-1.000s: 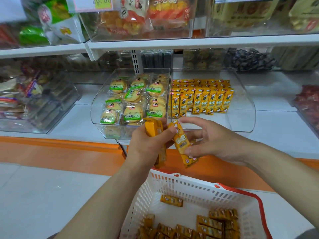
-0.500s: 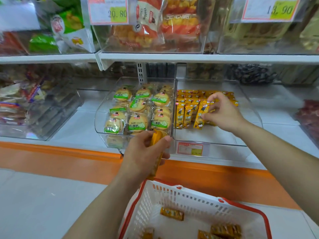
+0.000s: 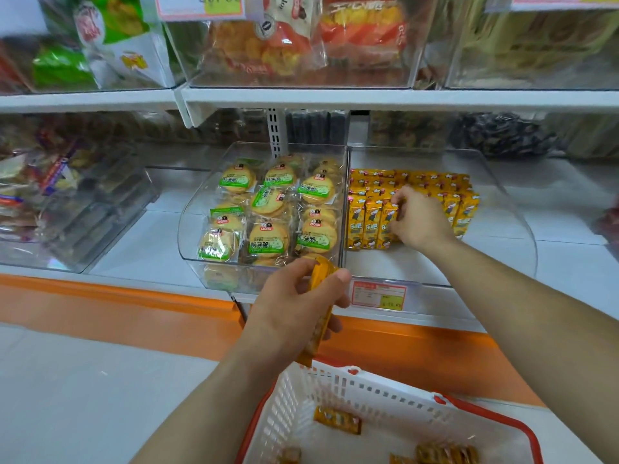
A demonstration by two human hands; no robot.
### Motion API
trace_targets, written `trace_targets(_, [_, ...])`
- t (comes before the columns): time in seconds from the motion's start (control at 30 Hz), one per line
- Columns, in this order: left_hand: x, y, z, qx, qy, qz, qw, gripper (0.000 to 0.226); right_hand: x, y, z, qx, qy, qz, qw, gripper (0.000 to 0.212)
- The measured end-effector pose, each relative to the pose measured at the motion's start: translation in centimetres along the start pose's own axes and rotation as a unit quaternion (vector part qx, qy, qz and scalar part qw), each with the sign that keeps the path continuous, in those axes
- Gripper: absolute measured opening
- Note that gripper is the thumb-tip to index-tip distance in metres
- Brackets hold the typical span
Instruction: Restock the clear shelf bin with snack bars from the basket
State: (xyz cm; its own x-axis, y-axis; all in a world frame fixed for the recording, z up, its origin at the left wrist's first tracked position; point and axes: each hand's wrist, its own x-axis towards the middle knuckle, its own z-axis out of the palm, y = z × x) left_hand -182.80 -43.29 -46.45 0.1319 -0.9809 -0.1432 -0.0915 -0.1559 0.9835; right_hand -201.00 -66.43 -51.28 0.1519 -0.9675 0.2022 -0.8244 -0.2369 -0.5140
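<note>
A clear shelf bin (image 3: 502, 209) holds rows of upright yellow snack bars (image 3: 365, 222). My right hand (image 3: 418, 221) is inside that bin, its fingers curled around a bar in the front row. In front of the shelf edge, my left hand (image 3: 294, 306) grips a few yellow bars (image 3: 320, 316) held upright. Below, a white basket with a red rim (image 3: 335, 383) holds several more loose bars (image 3: 336, 420) on its bottom.
A second clear bin (image 3: 191, 229) to the left is filled with round green-labelled biscuit packs. A price tag (image 3: 380, 296) hangs on the shelf front. More clear bins of snacks sit at far left and on the upper shelf (image 3: 335, 95). An orange strip runs below.
My right hand carried one bar from in front of the shelf into the bin and moved it leftward to the front row. My left hand stayed in place with its bars.
</note>
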Motion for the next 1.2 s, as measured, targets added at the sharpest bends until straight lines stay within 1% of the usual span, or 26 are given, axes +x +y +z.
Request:
trace_targets(0.03, [0.0, 0.0, 0.0, 0.001, 0.001, -0.005, 1.0, 0.021, -0.1, -0.1, -0.2, -0.01, -0.007, -0.001, 1.0, 0.037])
trace_targets(0.1, [0.1, -0.2, -0.1, -0.003, 0.002, -0.024, 1.0, 0.015, -0.5, -0.3, -1.0, -0.025, -0.027, 0.002, 0.999, 0.046])
trace_targets(0.17, [0.1, -0.4, -0.3, -0.014, -0.004, -0.045, 0.999, 0.009, -1.4, -0.7, -2.5, -0.046, -0.023, 0.002, 0.999, 0.055])
trace_targets(0.23, [0.1, -0.6, -0.5, -0.016, -0.016, -0.054, 0.998, 0.012, -3.0, -1.2, -4.5, -0.037, -0.006, -0.008, 0.999, 0.052])
trace_targets(0.3, [-0.1, -0.5, -0.4, -0.008, -0.03, -0.043, 0.999, 0.014, -5.7, -1.8, -6.6, 0.035, -0.015, -0.021, 0.999, 0.04])
trace_targets(0.37, [-0.4, -0.3, -0.1, -0.006, -0.04, -0.027, 0.999, 0.018, -9.1, -2.4, -8.2, 0.139, -0.067, -0.015, 0.988, 0.025])
trace_targets(0.4, [-0.5, -0.2, 0.1, -0.007, -0.044, -0.02, 0.999, 0.024, -11.0, -2.8, -8.8, 0.194, -0.112, -0.008, 0.975, 0.02])
trace_targets(0.47, [-0.8, 0.1, 0.8, 0.005, -0.048, -0.006, 0.999, 0.036, -14.3, -3.7, -9.4, 0.295, -0.196, 0.009, 0.935, 0.016])
trace_targets(0.5, [-1.0, 0.1, 1.2, 0.014, -0.046, 0.001, 0.999, 0.041, -15.5, -4.2, -9.4, 0.331, -0.222, 0.022, 0.917, 0.016])
trace_targets(0.57, [-1.6, 0.1, 2.2, 0.031, -0.037, 0.016, 0.999, 0.05, -16.8, -5.0, -9.1, 0.364, -0.246, 0.046, 0.897, 0.019])
trace_targets(0.63, [-2.1, -0.1, 3.3, 0.078, -0.025, 0.051, 0.995, 0.058, -17.1, -5.7, -8.8, 0.373, -0.246, 0.068, 0.892, 0.025])
trace_targets(0.7, [-2.6, -0.4, 4.3, 0.126, -0.008, 0.09, 0.988, 0.063, -17.1, -5.9, -8.7, 0.364, -0.239, 0.067, 0.898, 0.029])
trace_targets(0.77, [-2.8, -0.6, 4.9, 0.131, 0.009, 0.107, 0.985, 0.065, -17.0, -5.6, -8.7, 0.385, -0.232, 0.066, 0.891, 0.021])
trace_targets(0.83, [-2.7, -0.6, 5.0, 0.133, 0.028, 0.109, 0.985, 0.057, -16.7, -5.1, -9.0, 0.447, -0.224, 0.074, 0.863, 0.013])
trace_targets(0.9, [-2.5, -0.6, 4.6, 0.119, 0.035, 0.099, 0.987, 0.044, -16.3, -4.5, -9.4, 0.497, -0.216, 0.083, 0.836, 0.016])
trace_targets(1.0, [-2.2, -0.7, 4.4, 0.092, 0.03, 0.085, 0.992, 0.028, -16.0, -3.8, -9.5, 0.522, -0.213, 0.084, 0.822, 0.02])
trace_targets(1.1, [-2.0, -1.0, 4.3, 0.053, 0.033, 0.079, 0.995, 0.025, -16.0, -3.5, -9.3, 0.51, -0.216, 0.077, 0.829, 0.017])
trace_targets(1.13, [-1.9, -1.1, 4.3, 0.037, 0.038, 0.076, 0.996, 0.026, -16.0, -3.5, -9.2, 0.499, -0.213, 0.075, 0.836, 0.014])
trace_targets(1.2, [-1.6, -1.1, 4.2, 0.002, 0.051, 0.065, 0.997, 0.027, -15.9, -3.4, -9.2, 0.458, -0.207, 0.055, 0.863, 0.008])
